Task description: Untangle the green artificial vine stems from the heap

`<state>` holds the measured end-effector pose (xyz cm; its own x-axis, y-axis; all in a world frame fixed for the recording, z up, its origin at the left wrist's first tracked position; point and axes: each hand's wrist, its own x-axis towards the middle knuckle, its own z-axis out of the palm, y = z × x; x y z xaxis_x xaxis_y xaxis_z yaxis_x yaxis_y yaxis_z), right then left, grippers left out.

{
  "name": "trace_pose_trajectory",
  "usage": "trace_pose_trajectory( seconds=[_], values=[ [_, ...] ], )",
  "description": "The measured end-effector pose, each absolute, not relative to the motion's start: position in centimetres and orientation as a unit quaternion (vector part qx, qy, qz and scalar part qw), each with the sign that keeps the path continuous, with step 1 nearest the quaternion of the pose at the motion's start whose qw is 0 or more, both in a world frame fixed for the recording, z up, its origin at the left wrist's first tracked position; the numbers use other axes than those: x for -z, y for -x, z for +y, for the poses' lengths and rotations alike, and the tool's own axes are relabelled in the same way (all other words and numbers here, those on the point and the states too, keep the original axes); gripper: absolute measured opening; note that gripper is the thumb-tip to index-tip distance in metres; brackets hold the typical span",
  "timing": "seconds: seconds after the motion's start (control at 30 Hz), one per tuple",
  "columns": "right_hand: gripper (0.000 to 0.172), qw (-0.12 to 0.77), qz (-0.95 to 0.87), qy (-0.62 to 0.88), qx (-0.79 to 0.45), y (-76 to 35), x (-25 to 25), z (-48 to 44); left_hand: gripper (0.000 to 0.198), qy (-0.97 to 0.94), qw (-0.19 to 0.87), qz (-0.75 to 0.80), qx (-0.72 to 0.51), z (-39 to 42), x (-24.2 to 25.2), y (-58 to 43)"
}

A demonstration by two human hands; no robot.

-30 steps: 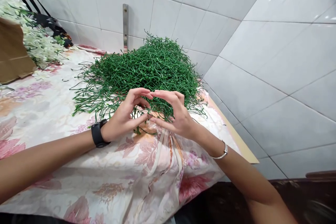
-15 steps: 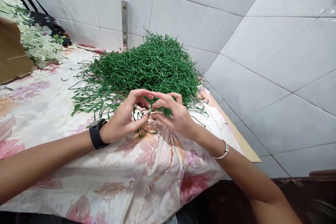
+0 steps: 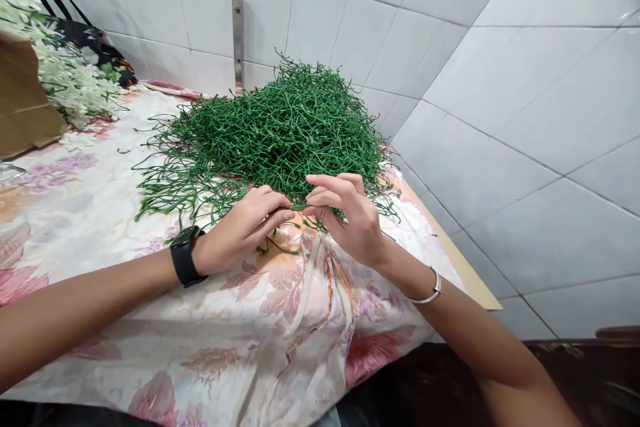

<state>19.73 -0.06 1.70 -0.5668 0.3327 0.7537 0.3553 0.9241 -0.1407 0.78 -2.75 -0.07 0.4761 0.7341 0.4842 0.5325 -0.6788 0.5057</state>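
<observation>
A thin green artificial flower stem (image 3: pixel 299 207) spans the small gap between my two hands. My left hand (image 3: pixel 240 223), with a black watch on its wrist, pinches it between thumb and fingers. From the other side my right hand (image 3: pixel 354 221) grips it with thumb and fingertips, the index finger raised; a silver bangle circles that wrist. Just behind both hands rises a large tangled heap of green plastic stems (image 3: pixel 295 120). A few loose stems (image 3: pixel 287 251) lie on the cloth below my fingers.
A floral cloth (image 3: pixel 210 320) covers the table, bunched up at the front. White artificial flowers (image 3: pixel 80 90) and a brown cardboard piece (image 3: pixel 27 100) are at the left. Tiled walls meet behind and to the right; a metal bracket (image 3: pixel 238 40) is fixed to the back wall.
My left fingers have closed from a curved, parted shape into a pinch. My right hand has shifted slightly right, and the fingertips of the two hands no longer touch at the top.
</observation>
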Motion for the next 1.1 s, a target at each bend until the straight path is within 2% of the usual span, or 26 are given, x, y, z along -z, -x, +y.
trace_pose_trajectory(
  seconds=[0.23,0.5,0.67,0.8,0.97,1.03,1.1],
  values=[
    [0.026,0.38,-0.906,0.143,0.123,-20.4,-2.2,1.0,0.022,-0.856,0.129,0.373,-0.335,-3.0,0.1,-0.8],
    [0.027,0.355,-0.901,0.12,0.22,-20.7,-3.4,0.6,0.021,-0.854,0.139,0.356,-0.354,-3.4,-0.4,-1.0],
    [0.029,0.366,-0.904,0.105,0.195,-20.7,-3.4,0.5,0.019,-0.848,0.143,0.343,-0.377,-3.3,-0.2,-1.0],
    [0.026,0.4,-0.907,0.117,0.057,-20.6,-3.7,-0.5,0.016,-0.85,0.127,0.327,-0.392,-3.3,0.0,-0.7],
    [0.013,0.358,-0.816,0.183,-0.416,-20.4,-4.2,-1.7,0.014,-0.874,0.097,0.279,-0.386,-3.6,0.3,-0.7],
    [0.014,0.36,-0.738,0.177,-0.542,-20.2,-4.2,-1.6,0.013,-0.872,0.102,0.274,-0.392,-3.6,0.4,-0.8],
    [0.016,0.373,-0.678,0.172,-0.609,-20.1,-4.1,-1.4,0.012,-0.868,0.101,0.275,-0.401,-3.7,0.5,-0.9]
  ],
)
